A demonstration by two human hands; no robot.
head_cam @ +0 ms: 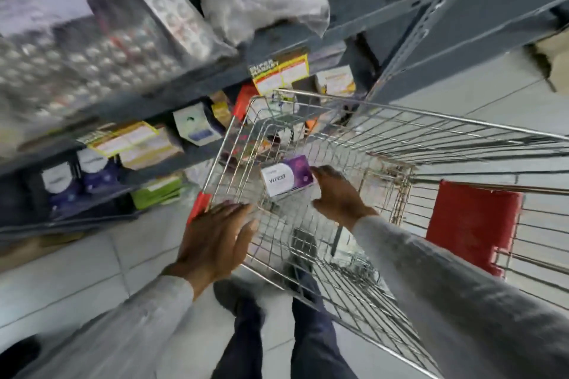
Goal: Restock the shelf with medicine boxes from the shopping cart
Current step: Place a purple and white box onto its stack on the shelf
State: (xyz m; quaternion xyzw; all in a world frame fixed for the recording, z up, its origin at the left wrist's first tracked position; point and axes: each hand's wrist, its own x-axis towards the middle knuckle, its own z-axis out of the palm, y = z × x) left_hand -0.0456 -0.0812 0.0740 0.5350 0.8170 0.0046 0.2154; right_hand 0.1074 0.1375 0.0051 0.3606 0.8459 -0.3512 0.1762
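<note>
A wire shopping cart [385, 132] stands in front of me beside the grey metal shelf [172, 101]. Inside the cart, my right hand [335, 194] grips the right end of a purple and white medicine box [286, 178] marked "Virest", held above the basket floor. My left hand [215, 237] rests flat, fingers spread, on the cart's near left rim by its red corner cap [200, 204]. More boxes show blurred at the cart's far end [286, 132].
The shelf's lower tiers hold yellow-labelled boxes [135, 141], purple and white packs [92, 169] and green boxes [157, 194]. Bagged blister strips [92, 64] fill the upper tiers. A red child-seat flap [468, 221] sits at the cart's right. My legs stand on grey floor tiles [61, 280].
</note>
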